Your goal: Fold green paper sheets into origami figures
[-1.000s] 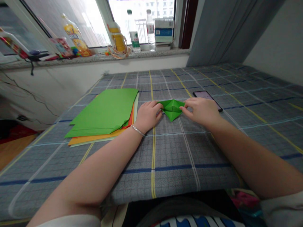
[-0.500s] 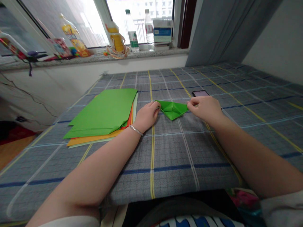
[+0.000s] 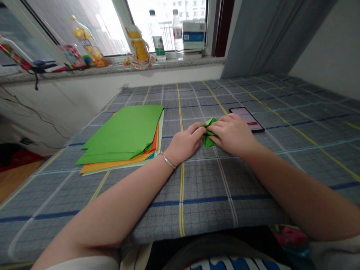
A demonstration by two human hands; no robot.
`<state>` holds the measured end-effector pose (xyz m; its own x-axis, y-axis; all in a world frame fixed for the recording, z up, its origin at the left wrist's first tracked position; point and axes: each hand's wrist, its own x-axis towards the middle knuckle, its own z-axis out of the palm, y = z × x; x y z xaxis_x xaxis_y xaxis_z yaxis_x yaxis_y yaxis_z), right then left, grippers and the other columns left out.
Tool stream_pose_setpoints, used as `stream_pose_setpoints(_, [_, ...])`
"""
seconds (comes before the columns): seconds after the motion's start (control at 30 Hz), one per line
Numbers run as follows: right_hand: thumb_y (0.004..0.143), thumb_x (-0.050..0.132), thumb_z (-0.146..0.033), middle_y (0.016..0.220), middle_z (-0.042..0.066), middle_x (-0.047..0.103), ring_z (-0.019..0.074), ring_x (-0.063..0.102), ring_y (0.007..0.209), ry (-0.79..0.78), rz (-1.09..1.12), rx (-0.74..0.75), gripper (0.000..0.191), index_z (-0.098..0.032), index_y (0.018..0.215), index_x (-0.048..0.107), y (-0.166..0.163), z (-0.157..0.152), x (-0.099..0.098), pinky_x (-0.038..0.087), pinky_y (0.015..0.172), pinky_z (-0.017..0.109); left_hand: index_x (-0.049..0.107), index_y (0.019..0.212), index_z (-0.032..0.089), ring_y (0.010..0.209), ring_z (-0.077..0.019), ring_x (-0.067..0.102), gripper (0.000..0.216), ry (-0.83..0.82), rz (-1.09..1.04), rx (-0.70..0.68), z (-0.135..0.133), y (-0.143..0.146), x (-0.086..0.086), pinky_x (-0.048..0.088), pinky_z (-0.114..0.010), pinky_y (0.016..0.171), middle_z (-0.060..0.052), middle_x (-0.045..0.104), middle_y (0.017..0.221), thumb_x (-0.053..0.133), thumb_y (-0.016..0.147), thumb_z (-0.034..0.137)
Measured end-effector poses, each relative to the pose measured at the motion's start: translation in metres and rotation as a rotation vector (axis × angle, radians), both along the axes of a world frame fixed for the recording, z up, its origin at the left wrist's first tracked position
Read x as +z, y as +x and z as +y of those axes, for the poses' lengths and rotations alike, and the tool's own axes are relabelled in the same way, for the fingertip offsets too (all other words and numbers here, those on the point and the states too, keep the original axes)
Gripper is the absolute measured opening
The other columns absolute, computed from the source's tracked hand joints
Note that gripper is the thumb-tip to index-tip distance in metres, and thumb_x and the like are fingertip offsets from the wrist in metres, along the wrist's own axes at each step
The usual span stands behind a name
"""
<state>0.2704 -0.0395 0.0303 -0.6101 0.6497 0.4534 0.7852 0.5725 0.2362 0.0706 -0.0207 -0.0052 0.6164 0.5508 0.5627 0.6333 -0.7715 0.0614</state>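
A small piece of folded green paper (image 3: 208, 141) is between my two hands, close above or on the checked cloth. My left hand (image 3: 188, 141), with a silver bangle at the wrist, pinches its left side. From the right, my right hand (image 3: 233, 133) has its fingers closed on the paper's other side. Fingers from both hands cover much of the paper, so only its top and its lower point show. Just beyond my right hand lies a phone (image 3: 250, 122) with its screen lit.
A stack of coloured sheets, green on top (image 3: 126, 129), lies left of my hands. The grey checked cloth (image 3: 202, 180) covers the surface. On the windowsill (image 3: 112, 66) stand several bottles, including a green-capped bottle (image 3: 158, 41), and a blue and white box (image 3: 193, 37).
Both hands have come together, the right one moving left. The paper, earlier stretched wide between them, is now narrower and mostly covered by fingers. More of the phone shows.
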Motion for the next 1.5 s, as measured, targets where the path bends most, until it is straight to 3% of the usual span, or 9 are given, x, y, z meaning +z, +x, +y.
stream_pose_setpoints(0.37, [0.087,0.053,-0.023,0.08,0.009,0.072,0.0253,0.057,0.079,0.091,-0.012,-0.198,0.022,-0.019,0.075,0.072,-0.007,-0.002,-0.003,0.032,0.086,0.044,0.05,0.115,0.018,0.097,-0.019,0.064,0.023,-0.006,-0.024,-0.046,-0.002,0.005,0.001,0.056,-0.031,0.077,-0.011,0.058,0.121,0.04,0.095,0.018])
stream_pose_setpoints(0.7, [0.09,0.054,-0.03,0.081,0.005,0.074,0.0219,0.06,0.082,-0.06,-0.063,-0.167,0.025,-0.02,0.075,0.071,-0.004,0.002,0.002,0.029,0.084,0.039,0.052,0.116,0.019,0.091,-0.0167,0.065,0.024,0.056,0.009,0.002,-0.004,0.001,0.003,0.053,-0.027,0.071,-0.008,0.061,0.117,0.04,0.096,0.024])
stream_pose_setpoints(0.87, [0.093,0.052,-0.032,0.084,0.004,0.075,0.0201,0.063,0.081,-0.147,-0.076,-0.155,0.027,-0.02,0.081,0.073,-0.002,0.001,0.003,0.029,0.083,0.037,0.051,0.116,0.019,0.091,-0.0171,0.064,0.025,0.004,0.006,0.007,-0.003,0.0,0.004,0.052,-0.027,0.07,-0.007,0.061,0.116,0.038,0.096,0.026])
stream_pose_setpoints(1.07, [0.089,0.058,-0.043,0.085,0.004,0.076,0.0218,0.065,0.085,-0.245,-0.04,-0.214,0.025,-0.025,0.084,0.075,0.004,0.009,-0.005,0.031,0.082,0.038,0.05,0.114,0.018,0.09,-0.018,0.064,0.023,-0.04,0.018,-0.027,-0.001,-0.001,0.004,0.052,-0.029,0.072,-0.007,0.061,0.114,0.036,0.097,0.027])
stream_pose_setpoints(1.5, [0.087,0.057,-0.033,0.089,0.012,0.076,0.0307,0.068,0.087,-0.374,-0.258,-0.338,0.023,-0.018,0.084,0.075,-0.02,0.008,0.01,0.038,0.078,0.041,0.051,0.112,0.018,0.086,-0.018,0.063,0.024,-0.073,0.017,-0.01,0.002,-0.001,0.004,0.052,-0.03,0.072,-0.007,0.062,0.11,0.038,0.095,0.029])
